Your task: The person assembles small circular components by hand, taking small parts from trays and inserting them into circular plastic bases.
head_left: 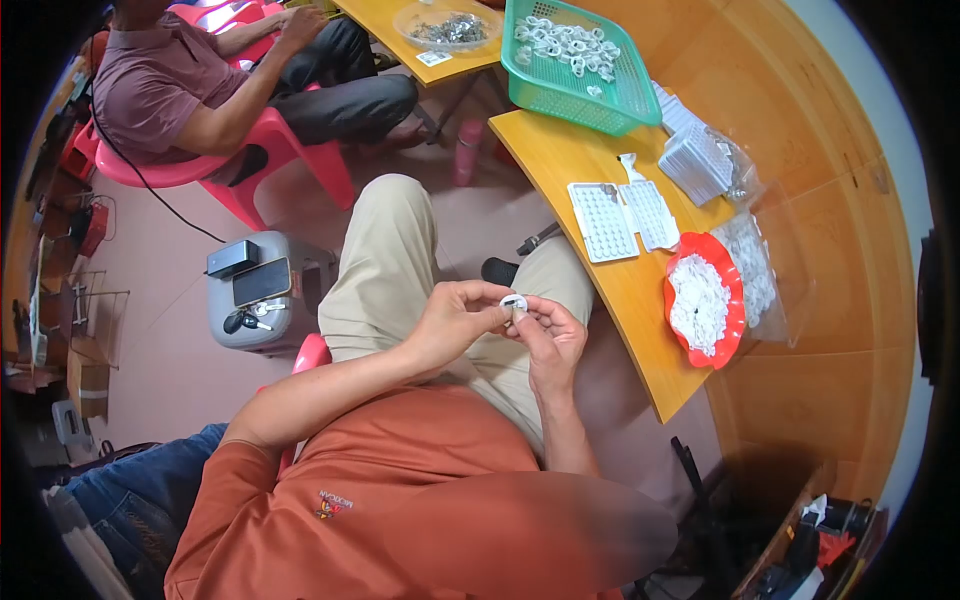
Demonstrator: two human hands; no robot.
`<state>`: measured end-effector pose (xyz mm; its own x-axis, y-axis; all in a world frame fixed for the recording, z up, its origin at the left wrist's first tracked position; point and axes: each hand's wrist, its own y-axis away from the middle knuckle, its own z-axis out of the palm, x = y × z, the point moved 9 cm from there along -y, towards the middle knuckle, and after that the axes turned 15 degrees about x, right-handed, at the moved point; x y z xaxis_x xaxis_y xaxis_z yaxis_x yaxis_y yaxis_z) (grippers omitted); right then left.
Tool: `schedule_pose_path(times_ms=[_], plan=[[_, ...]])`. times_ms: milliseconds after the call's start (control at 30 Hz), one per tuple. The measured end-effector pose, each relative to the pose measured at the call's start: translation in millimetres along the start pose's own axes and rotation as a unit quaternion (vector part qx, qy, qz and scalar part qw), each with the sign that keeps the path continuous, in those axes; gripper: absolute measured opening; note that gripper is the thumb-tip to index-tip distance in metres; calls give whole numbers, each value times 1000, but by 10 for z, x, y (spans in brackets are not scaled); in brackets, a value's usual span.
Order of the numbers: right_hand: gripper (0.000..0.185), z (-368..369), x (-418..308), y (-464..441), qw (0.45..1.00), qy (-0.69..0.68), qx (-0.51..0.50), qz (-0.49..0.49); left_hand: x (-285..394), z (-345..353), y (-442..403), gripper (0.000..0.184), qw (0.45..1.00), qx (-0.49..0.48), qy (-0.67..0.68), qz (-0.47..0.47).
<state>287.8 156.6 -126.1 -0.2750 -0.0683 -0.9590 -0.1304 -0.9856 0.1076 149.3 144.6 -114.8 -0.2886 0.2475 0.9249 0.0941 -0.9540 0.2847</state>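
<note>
Over my lap, both hands meet around a small round white plastic piece (514, 301) with a dark slot or insert in its middle. The fingertips of my left hand (458, 318) pinch it from the left side. From the right, my right hand (553, 340) grips it between thumb and fingers; whether those fingers also hold a second tiny part is too small to tell. Nearest on the table to my right are a white tray with rows of round pockets (604, 226) and a narrower white tray (652, 214) beside it.
On the yellow table (650, 345) stand a red scalloped bowl (738, 305) of white parts, stacked white trays (695, 160), and a green basket (570, 105) with white ring-shaped pieces. A clear bowl (405, 22) holds metal parts. Another person (165, 90) sits at upper left.
</note>
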Motion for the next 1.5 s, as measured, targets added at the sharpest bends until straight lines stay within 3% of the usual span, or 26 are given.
schedule_pose_path(times_ms=[633,1000,1333,1500], plan=[[17,-1,251,-115,998,29,25,47,-355,-86,-256,27,993,8,85,-79],[17,4,324,-106,997,37,17,59,-384,-129,-276,24,988,30,61,-141],[18,80,290,-85,995,77,6,62,-457,-181,-290,22,985,24,104,-136],[19,54,173,-72,990,129,-9,54,-388,-154,-232,22,988,10,59,-142]])
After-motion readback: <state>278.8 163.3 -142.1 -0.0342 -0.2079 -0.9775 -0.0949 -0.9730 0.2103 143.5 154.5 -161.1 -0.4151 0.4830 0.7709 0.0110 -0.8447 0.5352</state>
